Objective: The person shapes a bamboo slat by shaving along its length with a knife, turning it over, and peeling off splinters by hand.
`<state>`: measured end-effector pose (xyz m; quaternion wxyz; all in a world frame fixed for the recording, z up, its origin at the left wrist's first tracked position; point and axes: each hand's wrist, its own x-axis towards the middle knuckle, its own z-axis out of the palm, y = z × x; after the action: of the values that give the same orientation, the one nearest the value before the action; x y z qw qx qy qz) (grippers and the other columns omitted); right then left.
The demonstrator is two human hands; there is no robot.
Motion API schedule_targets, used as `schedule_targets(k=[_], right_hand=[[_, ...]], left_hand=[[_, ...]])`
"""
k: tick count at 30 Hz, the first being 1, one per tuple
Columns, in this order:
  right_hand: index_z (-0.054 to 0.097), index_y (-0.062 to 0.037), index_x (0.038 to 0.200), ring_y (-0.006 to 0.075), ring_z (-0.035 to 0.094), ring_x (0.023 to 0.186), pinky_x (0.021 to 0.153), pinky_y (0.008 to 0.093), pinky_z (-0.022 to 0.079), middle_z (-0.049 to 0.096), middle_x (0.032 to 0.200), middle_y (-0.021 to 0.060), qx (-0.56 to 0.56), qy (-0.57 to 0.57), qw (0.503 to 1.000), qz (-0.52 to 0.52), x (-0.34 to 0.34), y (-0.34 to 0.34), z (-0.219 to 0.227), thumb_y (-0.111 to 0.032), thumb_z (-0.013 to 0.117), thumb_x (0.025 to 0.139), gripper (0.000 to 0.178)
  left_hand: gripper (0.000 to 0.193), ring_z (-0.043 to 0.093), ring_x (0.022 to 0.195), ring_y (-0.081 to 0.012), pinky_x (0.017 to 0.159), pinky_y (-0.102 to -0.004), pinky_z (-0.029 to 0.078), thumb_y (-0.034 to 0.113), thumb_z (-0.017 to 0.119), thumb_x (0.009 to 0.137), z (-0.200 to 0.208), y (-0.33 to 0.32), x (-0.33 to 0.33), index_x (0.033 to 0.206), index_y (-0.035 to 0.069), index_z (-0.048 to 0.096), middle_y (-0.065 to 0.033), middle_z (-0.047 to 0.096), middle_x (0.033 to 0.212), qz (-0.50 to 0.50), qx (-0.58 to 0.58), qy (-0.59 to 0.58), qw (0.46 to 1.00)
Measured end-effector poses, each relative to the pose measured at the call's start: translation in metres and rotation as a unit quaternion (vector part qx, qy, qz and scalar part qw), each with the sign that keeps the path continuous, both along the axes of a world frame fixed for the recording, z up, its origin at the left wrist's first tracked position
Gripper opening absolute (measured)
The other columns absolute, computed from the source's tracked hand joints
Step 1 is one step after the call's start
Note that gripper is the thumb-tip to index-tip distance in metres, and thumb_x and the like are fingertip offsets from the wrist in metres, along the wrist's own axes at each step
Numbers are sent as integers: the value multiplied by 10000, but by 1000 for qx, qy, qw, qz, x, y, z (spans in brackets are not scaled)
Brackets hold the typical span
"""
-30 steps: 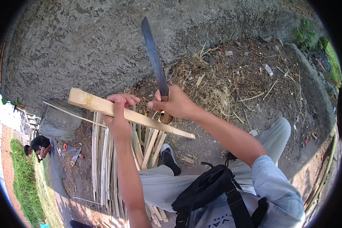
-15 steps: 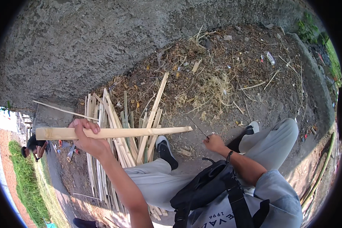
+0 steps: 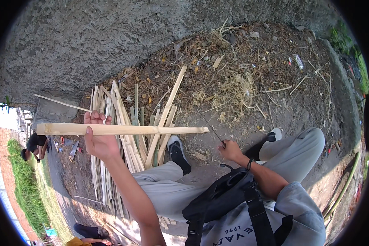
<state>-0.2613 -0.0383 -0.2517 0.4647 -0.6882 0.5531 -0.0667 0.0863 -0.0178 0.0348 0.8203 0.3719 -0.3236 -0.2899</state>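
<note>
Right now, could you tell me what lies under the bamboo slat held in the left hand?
Under the slat lies a pile of split bamboo strips; the ground beneath it is covered.

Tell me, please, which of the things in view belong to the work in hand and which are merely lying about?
In hand:
- split bamboo strip, held level by the left hand
- thin dark sliver, pinched by the right hand
- pile of bamboo slats at the feet

Lying about:
- dry shavings and straw
- litter scraps
- black bag on the lap
- a person crouching far off
</note>
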Motion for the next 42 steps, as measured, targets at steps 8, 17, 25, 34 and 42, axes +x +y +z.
schedule_targets(k=[8,17,25,34,42], right_hand=[[624,25,909,429,632,725,683,497,497,632,708,229,-74,-26,996,-48,6,-2,21,-299,627,854,329],[622,15,805,408,610,627,591,468,456,589,616,213,-32,-51,997,-40,18,-7,40,-398,546,918,434],[611,53,808,345,541,508,542,456,419,541,575,228,16,-190,980,-61,51,-21,103,-373,468,967,476],[629,53,845,370,531,457,495,445,420,519,531,232,-67,-325,943,8,66,-20,152,-274,428,992,412],[616,49,831,440,559,510,496,468,435,532,541,251,-75,-280,956,36,60,-13,160,-265,436,989,395]], left_hand=[[217,416,680,-158,672,-324,375,276,563,913,-32,15,-1,867,81,480,-32,428,776,31,81,15,996],[382,367,508,-107,513,-241,308,404,493,970,-16,19,-12,749,93,519,-17,387,560,36,-13,51,998],[534,386,467,-172,488,-314,351,589,389,938,-17,-27,-59,826,83,522,-45,417,554,97,19,-90,991],[590,337,436,-157,478,-298,336,606,287,959,-27,-29,-66,759,76,449,-49,374,514,-85,-52,-144,985],[584,294,411,-142,427,-290,278,584,250,976,-23,-20,-97,732,92,446,-35,338,490,-103,-60,-172,978]])
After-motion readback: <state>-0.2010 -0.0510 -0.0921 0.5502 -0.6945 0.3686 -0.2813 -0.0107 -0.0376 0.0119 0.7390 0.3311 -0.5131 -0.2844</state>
